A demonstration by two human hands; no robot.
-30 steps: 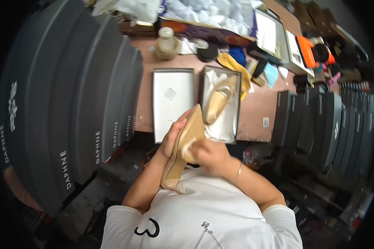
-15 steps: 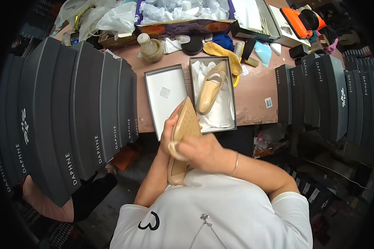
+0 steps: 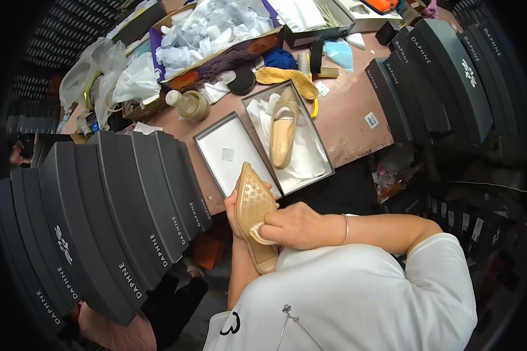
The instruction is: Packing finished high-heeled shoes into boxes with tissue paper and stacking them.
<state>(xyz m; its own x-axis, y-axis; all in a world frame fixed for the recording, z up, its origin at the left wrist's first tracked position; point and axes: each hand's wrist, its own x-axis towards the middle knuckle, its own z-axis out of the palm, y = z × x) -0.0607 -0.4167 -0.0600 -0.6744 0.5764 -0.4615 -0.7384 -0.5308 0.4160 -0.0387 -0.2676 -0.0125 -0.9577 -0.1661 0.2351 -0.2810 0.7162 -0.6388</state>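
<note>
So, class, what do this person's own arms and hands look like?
The left hand and right hand are ungloved. A thin, silver-coloured round bangle circles the right wrist. A white fabric short sleeve shows on the right; both forearms are bare.

Cloth (image 3: pixel 260 235) (seemingly) against shoe sole (image 3: pixel 255 198)

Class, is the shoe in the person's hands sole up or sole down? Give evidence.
Sole up: the held shoe shows its tan, patterned underside, while its foot opening is out of view.

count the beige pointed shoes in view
2: one shoe, sole showing, in the left hand; the other shoe on white tissue paper inside the open grey cardboard box. Others may hide in stacked dark grey boxes.
</note>
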